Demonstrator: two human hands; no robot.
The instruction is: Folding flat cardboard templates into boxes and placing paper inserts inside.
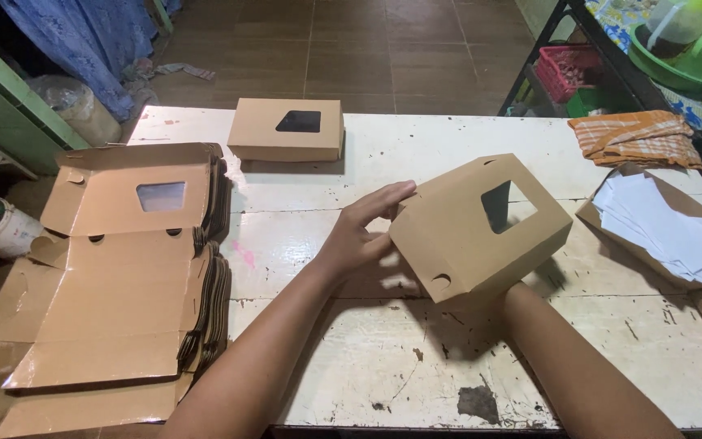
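The left hand [361,236] grasps the tilted windowed box [481,228], which hides the right hand, grip unclear.

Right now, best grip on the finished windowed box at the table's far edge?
Take the closed box by its two short side walls, coming from above. It lies flat with the window face up, so avoid pressing the window; both sides stand clear of the flat stack and other things.
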